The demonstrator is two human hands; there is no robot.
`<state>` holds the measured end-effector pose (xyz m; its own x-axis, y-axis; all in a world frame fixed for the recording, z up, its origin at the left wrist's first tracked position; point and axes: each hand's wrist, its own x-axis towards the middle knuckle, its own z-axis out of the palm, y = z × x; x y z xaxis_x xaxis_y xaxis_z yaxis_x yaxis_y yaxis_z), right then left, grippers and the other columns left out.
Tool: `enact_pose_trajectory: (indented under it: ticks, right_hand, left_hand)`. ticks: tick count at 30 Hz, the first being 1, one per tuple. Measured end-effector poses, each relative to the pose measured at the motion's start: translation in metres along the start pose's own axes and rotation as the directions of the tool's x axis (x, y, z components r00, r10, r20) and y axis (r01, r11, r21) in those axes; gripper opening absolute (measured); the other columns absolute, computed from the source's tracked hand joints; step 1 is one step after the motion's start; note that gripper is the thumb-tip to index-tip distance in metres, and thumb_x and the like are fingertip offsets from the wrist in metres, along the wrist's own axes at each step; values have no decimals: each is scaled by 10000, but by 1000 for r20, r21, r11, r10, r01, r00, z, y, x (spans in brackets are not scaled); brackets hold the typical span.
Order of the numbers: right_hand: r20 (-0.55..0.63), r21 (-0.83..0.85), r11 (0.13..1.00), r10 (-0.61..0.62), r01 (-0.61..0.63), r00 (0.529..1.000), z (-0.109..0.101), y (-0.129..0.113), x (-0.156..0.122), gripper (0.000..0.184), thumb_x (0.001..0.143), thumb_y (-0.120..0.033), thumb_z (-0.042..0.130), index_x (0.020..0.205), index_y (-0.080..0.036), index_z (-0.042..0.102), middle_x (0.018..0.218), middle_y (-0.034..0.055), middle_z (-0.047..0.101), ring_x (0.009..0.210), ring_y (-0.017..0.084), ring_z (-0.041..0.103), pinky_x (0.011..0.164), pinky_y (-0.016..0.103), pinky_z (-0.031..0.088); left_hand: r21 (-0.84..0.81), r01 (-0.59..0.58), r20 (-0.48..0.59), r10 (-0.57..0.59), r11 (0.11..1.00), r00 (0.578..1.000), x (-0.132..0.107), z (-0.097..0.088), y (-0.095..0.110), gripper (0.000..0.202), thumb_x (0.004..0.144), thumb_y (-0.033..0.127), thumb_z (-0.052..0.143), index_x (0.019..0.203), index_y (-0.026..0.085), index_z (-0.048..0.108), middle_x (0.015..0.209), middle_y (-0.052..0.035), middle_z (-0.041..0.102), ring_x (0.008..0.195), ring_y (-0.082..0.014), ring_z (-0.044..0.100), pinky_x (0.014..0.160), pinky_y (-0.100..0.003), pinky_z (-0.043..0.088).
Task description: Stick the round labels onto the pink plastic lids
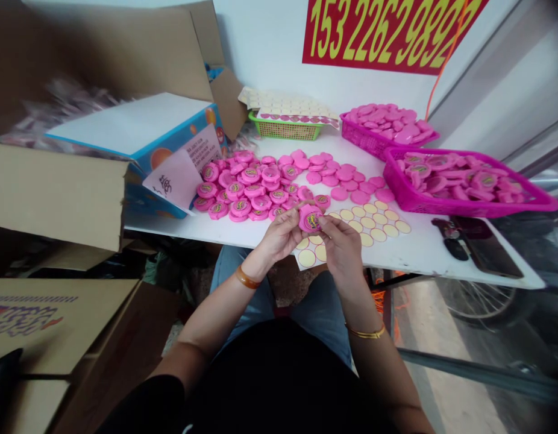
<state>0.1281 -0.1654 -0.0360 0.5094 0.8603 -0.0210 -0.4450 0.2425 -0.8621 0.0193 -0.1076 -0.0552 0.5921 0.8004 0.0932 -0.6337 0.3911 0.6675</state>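
A round pink plastic case (310,219) with a printed label on its face is held up between both hands at the table's front edge. My left hand (282,234) pinches its left side, and the fingers of my right hand (341,241) close on its right side. Beneath the hands lies a sheet of round, cream-coloured stickers (368,224), partly hidden by my right hand. Just beyond, a heap of labelled pink cases (252,190) spreads to the left. Plain pink discs (346,175) lie loose to the right of that heap.
Two magenta baskets (460,211) of pink pieces stand at the right. A green basket (285,130) bearing sticker sheets is at the back. A phone (489,247) and keys (453,240) lie front right. An open carton (57,193) and a blue box (170,144) flank the left.
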Motion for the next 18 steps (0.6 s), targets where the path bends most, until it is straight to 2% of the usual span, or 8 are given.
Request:
enact_pose_trajectory:
  ticks: [6, 15, 18]
  right_hand:
    - [-15, -37, 998, -53, 53, 998, -1, 3, 1, 162, 587, -264, 808, 683, -198, 696, 685, -31, 669, 674, 114, 600, 738, 297, 501]
    - [-28, -70, 991, -117, 115, 993, 0, 7, 1, 132, 618, -259, 791, 688, -197, 699, 665, -31, 653, 641, 101, 569, 680, 276, 470]
    - [-36, -47, 992, -116, 114, 993, 2, 6, 0, 134, 614, -260, 798, 688, -198, 704, 675, -29, 662, 646, 101, 571, 681, 274, 472]
  left_hand:
    - [18, 18, -26, -17, 1000, 1000, -1, 1, 0, 334, 824, 314, 668, 1116, 157, 628, 1059, -95, 698, 925, -166, 669, 859, -309, 533]
    - [36, -4, 13, 4, 999, 1000, -2, 2, 0, 282, 778, 346, 713, 968, 149, 646, 1073, -94, 691, 1041, -209, 644, 893, -340, 528]
    - [45, -14, 27, 13, 999, 1000, -1, 2, 0, 305, 779, 360, 711, 989, 149, 646, 1073, -99, 692, 1045, -213, 643, 886, -338, 529]
